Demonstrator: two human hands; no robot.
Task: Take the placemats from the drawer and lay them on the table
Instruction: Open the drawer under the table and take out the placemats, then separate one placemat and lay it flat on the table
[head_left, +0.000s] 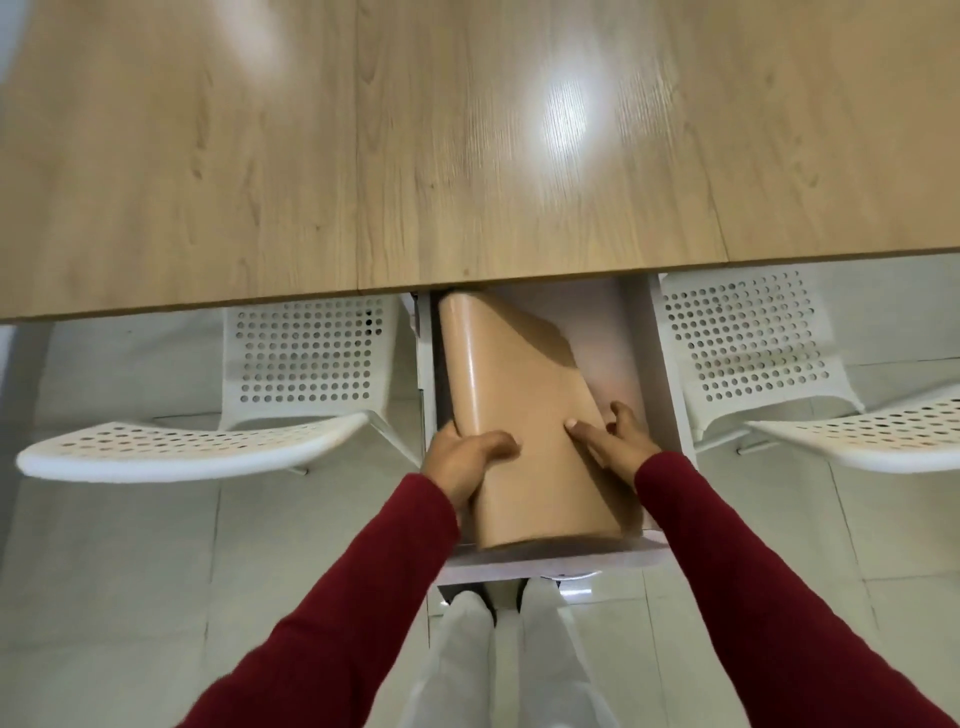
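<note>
— So, what have you got on the head camera?

— I'm looking down on an open white drawer (655, 364) pulled out from under the near edge of a light wood-grain table (363, 145). Inside it sits a tan, glossy bundle of placemats (524, 415), curled over on its left side so it forms a rounded fold, lying at a slant with the far end tucked up by the table edge and the near end by the drawer front.

— And the hands?

— My left hand (467, 462) is wrapped round the left, curled edge of the placemats, thumb over the top surface and fingers curled underneath, so it is gripping them. My right hand (618, 439) lies on the right side of the bundle; the index finger is stretched flat on top, and the other fingers bend down past the right edge, into the gap beside the drawer wall. Whether those fingers are actually hooked under the mats I cannot tell, since the edge hides them.

— Anything else near?

— Dark red sleeves (753, 571) on both arms. A white perforated chair (291, 374) stands to the left of the drawer and a second white perforated chair (763, 353) to the right, both tucked under the table. Pale floor tiles (130, 571) lie below, and white trouser legs (498, 649) show just in front of the drawer.
</note>
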